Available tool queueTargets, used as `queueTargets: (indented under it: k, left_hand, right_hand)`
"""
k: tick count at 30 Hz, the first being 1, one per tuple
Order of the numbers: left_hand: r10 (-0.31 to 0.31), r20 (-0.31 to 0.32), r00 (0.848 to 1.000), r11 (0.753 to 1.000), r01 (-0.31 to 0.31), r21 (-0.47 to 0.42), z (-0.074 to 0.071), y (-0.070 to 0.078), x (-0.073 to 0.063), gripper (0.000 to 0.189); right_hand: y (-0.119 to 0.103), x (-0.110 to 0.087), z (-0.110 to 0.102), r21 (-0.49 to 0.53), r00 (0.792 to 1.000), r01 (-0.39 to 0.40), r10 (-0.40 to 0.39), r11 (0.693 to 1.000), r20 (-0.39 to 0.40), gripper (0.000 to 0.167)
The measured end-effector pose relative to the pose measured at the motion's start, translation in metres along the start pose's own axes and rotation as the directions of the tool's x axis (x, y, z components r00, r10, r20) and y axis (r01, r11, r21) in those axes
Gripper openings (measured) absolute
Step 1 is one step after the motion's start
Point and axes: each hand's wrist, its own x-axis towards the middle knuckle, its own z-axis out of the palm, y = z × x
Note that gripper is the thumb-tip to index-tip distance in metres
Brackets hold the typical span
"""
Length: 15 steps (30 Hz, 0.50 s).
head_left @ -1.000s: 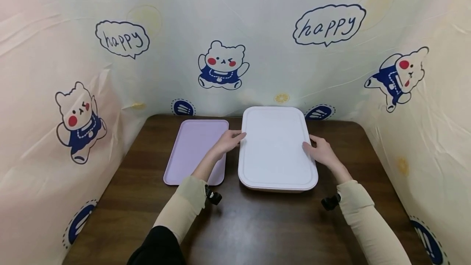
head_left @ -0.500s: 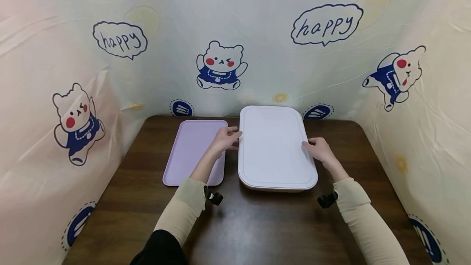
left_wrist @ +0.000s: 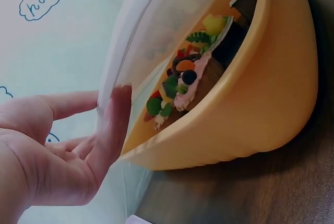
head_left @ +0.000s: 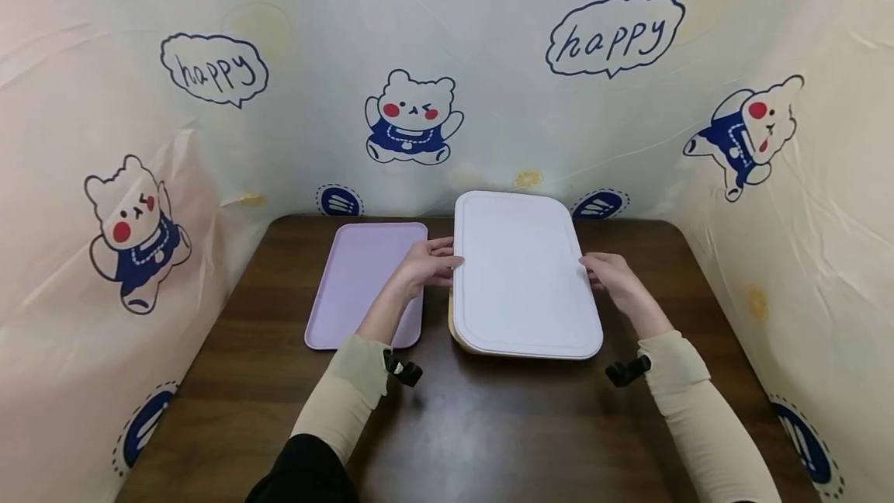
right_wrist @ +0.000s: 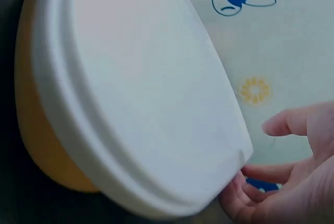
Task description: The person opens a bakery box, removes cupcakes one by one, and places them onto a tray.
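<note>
A white lid lies tilted over a yellow-orange box, its left side lifted off the rim. My left hand pinches the lid's left edge, thumb on top and fingers beneath. In the left wrist view, several small cakes with colourful toppings show inside the box through the gap. My right hand is at the lid's right edge in the right wrist view, fingertips touching from below and the thumb apart from it. The rest of the box is hidden under the lid.
A flat purple tray lies on the brown wooden table left of the box, partly behind my left forearm. A printed cloth hangs close behind the table and along both sides.
The left side of the lid has risen and shifted slightly, baring the box's yellow edge at the left. My right thumb has come off the lid's top. The head view has shifted slightly.
</note>
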Motion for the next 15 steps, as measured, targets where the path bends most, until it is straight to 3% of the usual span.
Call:
queueTargets:
  k: [3,6,10,15]
  left_hand:
    - [-0.021,0.031,0.999,1.0,0.022,-0.016,0.001,-0.002,0.0,0.073]
    - [-0.03,0.044,0.999,0.999,0.031,-0.021,0.0,-0.005,0.0,0.073]
    - [-0.04,0.062,0.997,0.999,0.042,-0.033,-0.002,-0.007,-0.001,0.072]
    - [-0.051,0.08,0.995,0.998,0.054,-0.038,-0.002,-0.008,-0.001,0.073]
  right_hand:
    - [0.008,0.001,-0.005,0.047,0.999,0.006,-0.008,0.999,0.036,0.061]
    - [0.016,0.0,-0.013,0.163,0.994,0.003,-0.021,0.987,0.109,0.061]
    - [0.024,-0.005,-0.022,0.341,0.978,-0.062,-0.01,0.938,0.206,0.067]
    - [0.033,-0.009,-0.031,0.439,0.962,-0.103,-0.022,0.893,0.271,0.069]
